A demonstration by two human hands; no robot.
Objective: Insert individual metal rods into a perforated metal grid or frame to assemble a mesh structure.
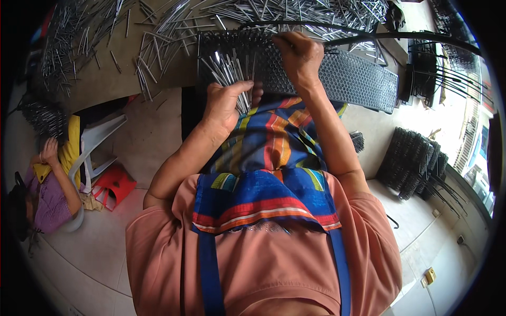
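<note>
My left hand (222, 108) is closed around a fanned bundle of thin silvery metal rods (227, 71), their far ends pointing away from me. Right behind the bundle lies a long dark panel (356, 79) full of small round holes, set crosswise above my lap. My right hand (302, 59) is at the panel's far edge, right of the bundle. Its thumb and fingers are pinched together; whatever they hold is too small to make out. Several short rod ends seem to stand up along the panel's left part, partly hidden by the bundle.
Loose metal rods (168, 31) are heaped across the table behind the panel. A black bar (416, 36) arcs over its right end. Black wire racks (411, 163) stand on the floor at right. At left sits another person (55, 200), near a red bag (117, 187).
</note>
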